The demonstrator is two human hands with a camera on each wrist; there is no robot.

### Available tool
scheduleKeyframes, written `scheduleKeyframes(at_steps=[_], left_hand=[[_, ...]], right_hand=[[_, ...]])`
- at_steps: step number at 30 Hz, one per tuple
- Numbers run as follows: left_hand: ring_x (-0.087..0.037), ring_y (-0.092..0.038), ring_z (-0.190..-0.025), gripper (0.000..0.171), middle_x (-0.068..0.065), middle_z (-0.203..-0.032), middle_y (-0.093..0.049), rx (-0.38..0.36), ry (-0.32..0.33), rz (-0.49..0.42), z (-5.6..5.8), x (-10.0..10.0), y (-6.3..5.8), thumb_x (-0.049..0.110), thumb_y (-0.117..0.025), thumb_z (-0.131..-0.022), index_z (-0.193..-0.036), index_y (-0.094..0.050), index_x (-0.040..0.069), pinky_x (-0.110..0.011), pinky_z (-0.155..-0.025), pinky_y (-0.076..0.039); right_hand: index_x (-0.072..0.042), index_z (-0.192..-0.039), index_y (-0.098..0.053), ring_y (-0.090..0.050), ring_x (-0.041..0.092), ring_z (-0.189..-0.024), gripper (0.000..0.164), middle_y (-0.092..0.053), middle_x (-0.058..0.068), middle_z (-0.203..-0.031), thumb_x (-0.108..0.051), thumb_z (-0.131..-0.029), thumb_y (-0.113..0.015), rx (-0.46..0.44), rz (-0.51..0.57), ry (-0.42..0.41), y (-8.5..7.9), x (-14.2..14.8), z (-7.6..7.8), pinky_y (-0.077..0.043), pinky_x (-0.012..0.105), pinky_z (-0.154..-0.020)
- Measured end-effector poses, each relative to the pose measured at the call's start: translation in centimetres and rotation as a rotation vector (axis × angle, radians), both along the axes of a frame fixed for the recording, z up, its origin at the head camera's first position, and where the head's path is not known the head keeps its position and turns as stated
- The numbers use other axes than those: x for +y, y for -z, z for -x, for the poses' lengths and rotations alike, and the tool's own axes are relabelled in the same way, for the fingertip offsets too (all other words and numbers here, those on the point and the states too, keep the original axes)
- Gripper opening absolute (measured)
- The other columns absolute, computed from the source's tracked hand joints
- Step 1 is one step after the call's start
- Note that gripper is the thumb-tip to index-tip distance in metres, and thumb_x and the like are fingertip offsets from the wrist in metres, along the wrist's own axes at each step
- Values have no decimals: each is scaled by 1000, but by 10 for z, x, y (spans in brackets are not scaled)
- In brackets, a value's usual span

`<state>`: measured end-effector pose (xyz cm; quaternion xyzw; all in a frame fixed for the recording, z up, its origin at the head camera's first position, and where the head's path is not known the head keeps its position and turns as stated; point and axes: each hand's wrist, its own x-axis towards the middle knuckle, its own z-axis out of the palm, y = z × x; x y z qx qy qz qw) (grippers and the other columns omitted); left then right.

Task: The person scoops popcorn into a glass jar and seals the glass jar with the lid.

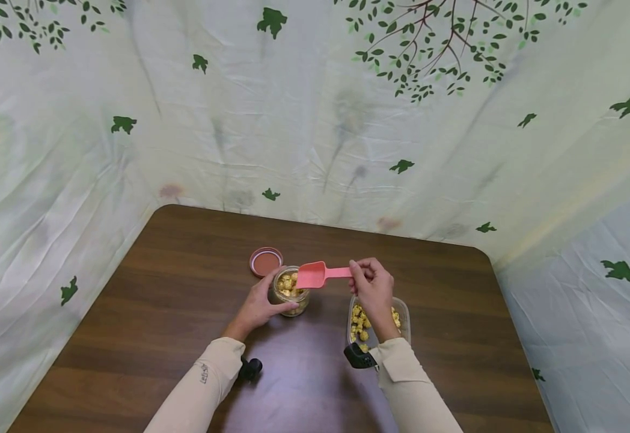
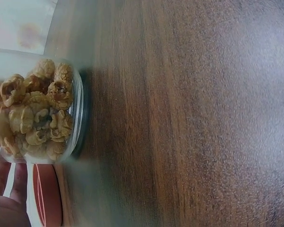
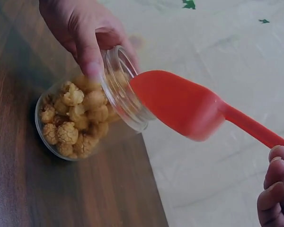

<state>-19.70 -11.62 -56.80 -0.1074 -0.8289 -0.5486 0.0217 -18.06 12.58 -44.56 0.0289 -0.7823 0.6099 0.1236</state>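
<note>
Though clasped by the curled left hand (image 1: 258, 308), listed popcorn jar (image 1: 297, 304), lower centre of head view, as tippable if knocked by scoop (image 1: 312, 275). Noted scoop pinched in right hand (image 1: 374, 290) at jar's mouth; risked spillage if tilted wide.

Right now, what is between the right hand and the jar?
In the head view, a scoop, gripped by the right hand, spans that stretch to the jar.

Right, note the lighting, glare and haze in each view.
Head view: pale sheen on the near part of the table; left wrist view: whitish glare towards the right, smudgy haze beside the jar; right wrist view: no strong glare on the scoop, popcorn texture readable.
</note>
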Motion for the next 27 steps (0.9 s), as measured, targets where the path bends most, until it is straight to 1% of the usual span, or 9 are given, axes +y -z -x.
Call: scheduleKeyframes(at_steps=[2,3,7,9,14,16,18,22,27], left_hand=[[-29,-50,-121,88,-14,-135,-54,10,-1,-7,0,0,0,23,-89,-68,-143,-43,12,-49,-104,-36],[-29,-50,-121,88,-14,-135,-54,10,-2,-8,0,0,0,23,-89,-68,-143,-43,12,-49,-104,-36],[-30,-51,-120,90,-15,-135,-54,12,-6,-5,0,0,1,22,-90,-67,-143,-43,11,-49,-104,-37],[-30,-51,-121,90,-14,-135,-54,14,-5,-5,0,0,1,23,-90,-67,-143,-43,11,-48,-104,-37],[-29,-51,-121,90,-14,-135,-54,11,-4,0,0,0,0,24,-90,-67,-143,-43,12,-49,-103,-37],[-29,-51,-120,90,-14,-135,-54,6,-4,3,0,0,-1,24,-90,-67,-143,-43,12,-49,-102,-38],[-29,-52,-119,90,-14,-135,-54,-2,-5,5,0,0,-1,24,-90,-67,-143,-43,11,-48,-102,-39],[-30,-51,-120,91,-15,-136,-54,0,-9,8,-1,1,-2,21,-90,-66,-144,-43,9,-48,-103,-38],[-32,-50,-122,93,-18,-138,-52,31,-16,21,-1,2,-2,20,-90,-66,-144,-42,3,-50,-104,-37]], right_hand=[[8,-90,-61,-57,47,-58,17,-61,27,-68,-9,-94,-62,11,-4,3,-2,0,-1,-49,20,-48],[8,-90,-61,-57,48,-59,17,-62,27,-67,-9,-94,-62,16,-5,6,-1,0,-1,-49,19,-48],[8,-89,-62,-58,42,-56,16,-62,23,-66,-8,-93,-63,23,-12,25,-2,2,0,-54,31,-49],[7,-90,-62,-58,36,-55,16,-62,22,-66,-8,-93,-63,19,-15,34,-2,3,0,-54,34,-50],[7,-91,-62,-59,26,-54,16,-63,24,-69,-9,-94,-63,4,-5,32,-1,6,-1,-56,36,-52],[9,-91,-61,-60,23,-54,17,-63,26,-70,-8,-94,-62,6,19,18,0,7,0,-56,38,-53],[10,-92,-60,-60,21,-55,17,-63,28,-72,-7,-94,-61,5,47,4,1,8,1,-56,37,-53],[10,-92,-59,-62,21,-56,17,-64,30,-74,-7,-95,-60,-8,79,-10,4,10,2,-56,30,-52],[10,-93,-58,-64,27,-58,18,-64,30,-76,-8,-96,-59,-27,105,-2,7,13,2,-57,33,-54]])
